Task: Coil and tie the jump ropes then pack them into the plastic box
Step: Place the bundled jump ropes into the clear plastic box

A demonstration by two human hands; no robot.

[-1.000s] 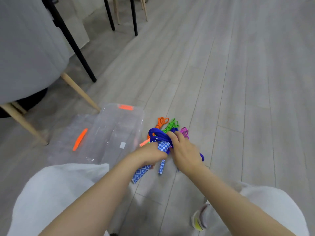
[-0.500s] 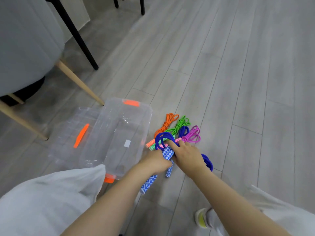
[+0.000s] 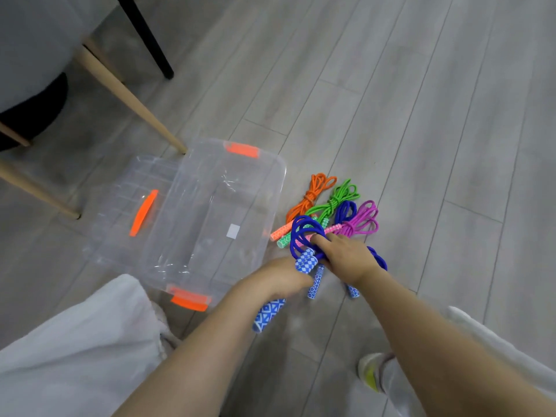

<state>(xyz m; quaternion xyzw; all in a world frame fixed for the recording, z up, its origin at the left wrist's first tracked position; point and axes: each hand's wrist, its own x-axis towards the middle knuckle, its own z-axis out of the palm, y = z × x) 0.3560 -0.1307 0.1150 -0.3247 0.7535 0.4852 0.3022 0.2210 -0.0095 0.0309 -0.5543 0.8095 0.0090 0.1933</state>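
**Blue rope in both hands, right of the open box**

Landmark: clear plastic box [image 3: 210, 206], open, on the grey plank floor [image 3: 421, 115], orange latches at its far and near ends.

- Left of box: clear lid [image 3: 126, 206] with orange handle, lying flat, touching the box's left side. Beyond it, pale wooden chair legs [image 3: 132, 97].
- Near-left of box: the person's white-clad knee [image 3: 75, 341].
- Just right of box, near corner: left hand [image 3: 279, 276], fingers curled round a blue-and-white patterned handle [image 3: 267, 316] whose end sticks out below the hand.
- Right of that: blue jump rope [image 3: 304, 233], looped, held above the floor. Right hand [image 3: 346, 257] grips the loops, index finger stretched through them. Two further patterned handles hang between and below the hands.
- Right of box, far side of the hands: tied bundles on the floor, side by side: orange rope [image 3: 313, 194], green rope [image 3: 340, 197], a second blue coil [image 3: 346, 210], purple rope [image 3: 364, 219].
- Nothing visible inside the box.
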